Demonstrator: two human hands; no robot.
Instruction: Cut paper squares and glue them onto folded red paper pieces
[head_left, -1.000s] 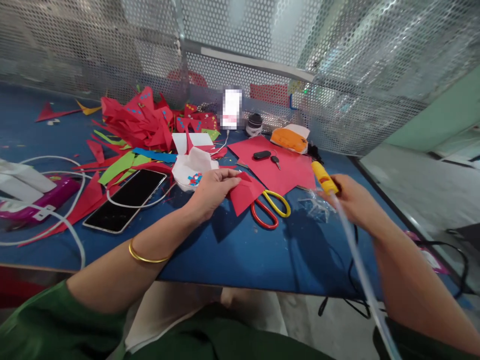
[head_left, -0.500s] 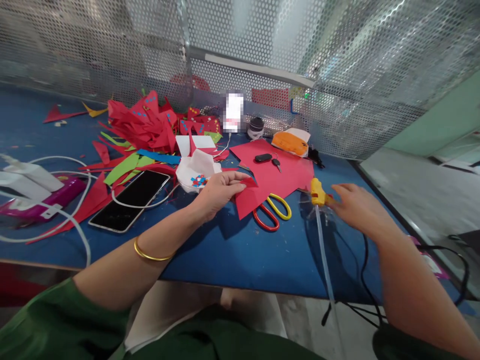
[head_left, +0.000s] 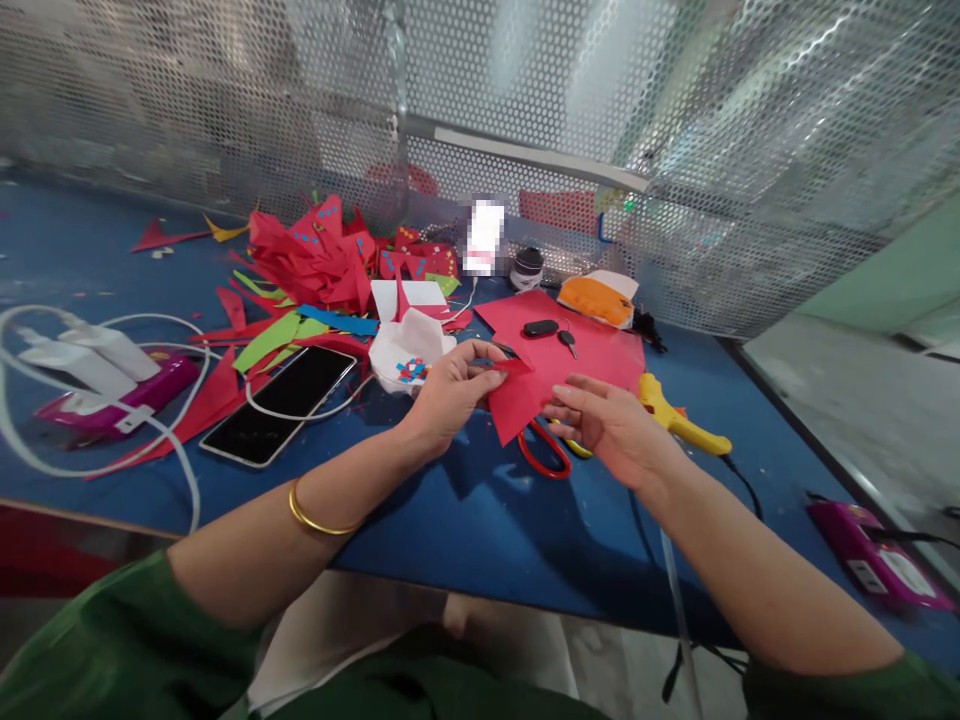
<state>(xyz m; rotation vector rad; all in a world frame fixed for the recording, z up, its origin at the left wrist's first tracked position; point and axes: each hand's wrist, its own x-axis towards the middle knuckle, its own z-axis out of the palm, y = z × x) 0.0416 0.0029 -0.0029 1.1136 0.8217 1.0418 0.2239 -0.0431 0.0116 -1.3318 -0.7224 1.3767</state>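
Observation:
My left hand [head_left: 455, 392] pinches a small folded piece of red paper [head_left: 515, 402] between thumb and fingers. Close to that paper's right edge, my right hand [head_left: 600, 415] is held with its fingers apart and nothing in it. Scissors [head_left: 544, 458] with one red and one yellow handle lie under the hands, their blades mostly hidden. A large red sheet [head_left: 600, 350] lies behind, with a black key fob [head_left: 541, 328] and a key on it. The yellow glue gun [head_left: 684, 420] rests to the right of my right hand.
A white dish [head_left: 405, 345] holds small blue and red bits. Left are a phone [head_left: 281, 405], cables, a purple power strip [head_left: 127, 395] and a pile of red paper [head_left: 311, 255]. An orange item [head_left: 596, 300] lies behind the sheet; another purple strip [head_left: 874, 555] is at right.
My right hand has let go of the glue gun, now lying on the table, and has moved left to the folded paper. The left hand still holds the paper; the view has shifted slightly.

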